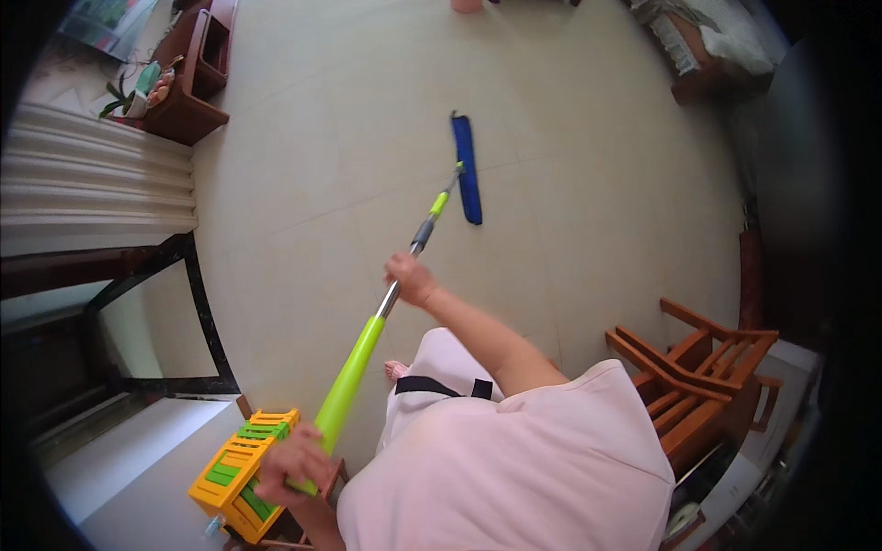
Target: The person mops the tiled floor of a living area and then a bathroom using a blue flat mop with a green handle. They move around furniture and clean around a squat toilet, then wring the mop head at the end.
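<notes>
A flat mop reaches from the lower left up to the middle of the floor. Its blue mop head (468, 169) lies flat on the tiles. The mop handle (353, 365) has a lime green grip and a silver metal shaft with grey and green fittings. My right hand (411, 279) is closed around the metal shaft, just beyond the green grip. My left hand (293, 465), slightly blurred, holds the grip near its end, beside a yellow and green plastic toy house (238, 475).
Cream floor tiles (310, 172) spread ahead. Wooden chairs (696, 365) stand close on my right. On the left are a pleated curtain (103, 179), a black-framed doorway (207, 310) and a wooden cabinet (182, 103) with a potted plant (131, 102). Covered wooden furniture (716, 76) stands far right.
</notes>
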`<state>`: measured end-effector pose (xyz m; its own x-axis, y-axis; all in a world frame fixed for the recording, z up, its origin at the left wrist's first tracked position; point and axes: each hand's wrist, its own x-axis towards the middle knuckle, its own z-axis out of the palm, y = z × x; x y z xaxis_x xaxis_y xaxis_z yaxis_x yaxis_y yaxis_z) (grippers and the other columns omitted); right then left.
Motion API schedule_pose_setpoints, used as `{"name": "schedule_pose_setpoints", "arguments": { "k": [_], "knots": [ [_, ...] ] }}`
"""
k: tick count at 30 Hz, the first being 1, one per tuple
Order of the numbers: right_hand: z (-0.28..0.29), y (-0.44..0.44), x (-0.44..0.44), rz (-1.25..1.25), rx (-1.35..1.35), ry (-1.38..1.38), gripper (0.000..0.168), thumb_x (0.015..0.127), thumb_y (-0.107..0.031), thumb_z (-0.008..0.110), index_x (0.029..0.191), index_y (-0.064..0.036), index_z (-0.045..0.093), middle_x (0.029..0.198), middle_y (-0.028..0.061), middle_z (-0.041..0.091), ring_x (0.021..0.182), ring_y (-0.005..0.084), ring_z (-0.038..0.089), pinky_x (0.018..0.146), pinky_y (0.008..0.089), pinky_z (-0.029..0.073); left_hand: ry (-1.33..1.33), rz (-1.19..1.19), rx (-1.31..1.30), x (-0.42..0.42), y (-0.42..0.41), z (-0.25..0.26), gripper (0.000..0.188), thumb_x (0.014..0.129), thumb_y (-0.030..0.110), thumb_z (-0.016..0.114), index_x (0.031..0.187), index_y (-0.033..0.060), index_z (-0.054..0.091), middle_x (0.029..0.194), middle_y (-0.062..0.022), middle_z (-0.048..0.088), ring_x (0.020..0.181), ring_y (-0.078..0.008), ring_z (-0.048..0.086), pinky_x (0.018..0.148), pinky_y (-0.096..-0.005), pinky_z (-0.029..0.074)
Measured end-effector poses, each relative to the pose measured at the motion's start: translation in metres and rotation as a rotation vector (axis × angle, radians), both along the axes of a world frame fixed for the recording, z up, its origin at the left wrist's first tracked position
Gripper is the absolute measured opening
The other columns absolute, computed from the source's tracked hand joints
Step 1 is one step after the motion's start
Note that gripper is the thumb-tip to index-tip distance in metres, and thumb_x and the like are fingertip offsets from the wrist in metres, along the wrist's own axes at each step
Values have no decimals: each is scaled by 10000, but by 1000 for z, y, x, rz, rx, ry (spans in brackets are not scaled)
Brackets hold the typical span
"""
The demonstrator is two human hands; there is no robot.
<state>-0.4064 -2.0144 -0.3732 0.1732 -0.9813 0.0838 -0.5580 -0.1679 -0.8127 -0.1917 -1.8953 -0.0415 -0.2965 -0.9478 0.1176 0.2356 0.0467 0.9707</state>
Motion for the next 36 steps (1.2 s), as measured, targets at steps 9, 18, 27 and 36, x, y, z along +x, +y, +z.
{"name": "schedule_pose_setpoints", "arguments": {
  "k": [9, 18, 27, 36],
  "knots": [
    [50, 50, 185, 762, 151, -47, 185, 726, -137, 662, 856, -78, 544, 914, 119, 549, 916, 329, 546, 727, 426, 511, -76, 757, 15, 36, 113, 77, 580, 876, 642, 337, 712, 102, 471, 551, -68, 533, 515, -210, 440, 748, -476, 389],
    [83, 6, 235, 782, 31, -63, 191, 726, -166, 664, 830, -82, 528, 846, 83, 562, 883, 288, 566, 669, 420, 511, -289, 340, -346, 50, 48, 95, 746, 807, 771, 266, 682, 76, 506, 541, -79, 555, 462, -237, 522, 527, -435, 430],
    [103, 6, 182, 528, -53, -67, 294, 727, -242, 729, 720, -73, 489, 785, 90, 523, 778, 310, 517, 646, 411, 436, -68, -528, -309, 165, 16, 101, 727, 868, 711, 217, 874, 65, 550, 705, -94, 614, 624, -244, 593, 834, -434, 434],
    [35, -46, 192, 823, 138, 140, 279, 691, -236, 760, 691, -76, 531, 707, 87, 567, 745, 293, 558, 657, 387, 428, 282, -205, -271, 198, -20, 30, 812, 804, 768, 255, 708, -2, 494, 619, -117, 536, 488, -281, 518, 448, -365, 437]
  ]
}}
